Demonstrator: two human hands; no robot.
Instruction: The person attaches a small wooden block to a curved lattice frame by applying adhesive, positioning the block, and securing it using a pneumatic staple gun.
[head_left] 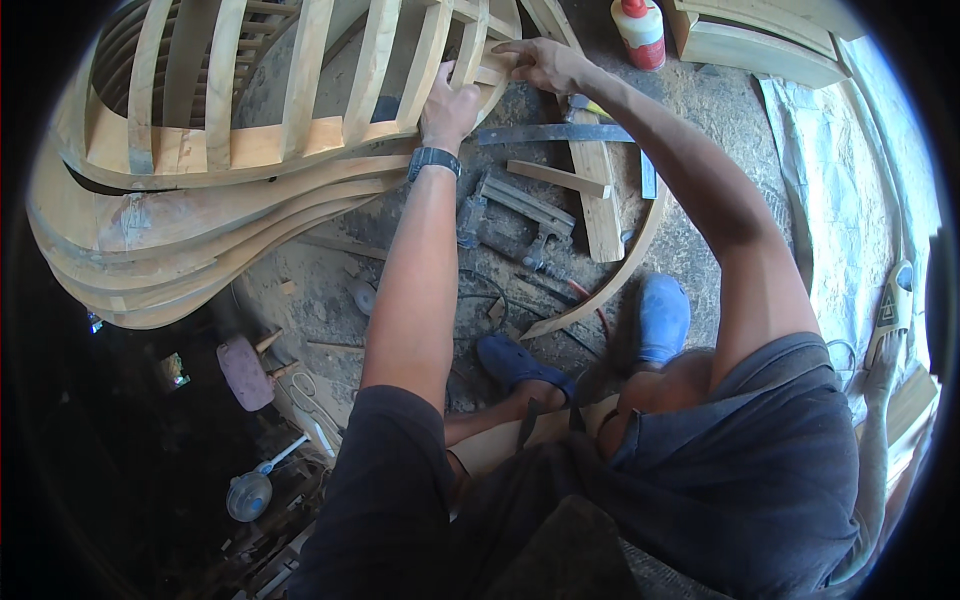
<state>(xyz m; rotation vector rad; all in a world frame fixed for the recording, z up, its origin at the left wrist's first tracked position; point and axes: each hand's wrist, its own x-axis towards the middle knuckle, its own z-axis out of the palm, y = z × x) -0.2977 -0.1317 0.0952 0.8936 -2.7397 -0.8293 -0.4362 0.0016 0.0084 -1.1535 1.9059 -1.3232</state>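
A large curved wooden frame point(262, 145) with upright slats fills the upper left. My left hand point(448, 110), a dark watch on its wrist, is closed on a slat near the frame's right end; part of its fingers is hidden behind the wood. Farther right and a little higher, my right hand point(545, 66) reaches across to the same end. Its index finger lies along the wood while the other fingers bend round the edge there. Whether a small piece is pinched between the two hands cannot be made out.
On the dusty floor right of the frame lie a metal bar clamp point(525, 205), a wooden plank point(597, 205), a metal square point(560, 133) and a curved strip point(610, 285). A white-and-red glue bottle point(640, 38) stands beyond. A mallet point(245, 373) is at lower left.
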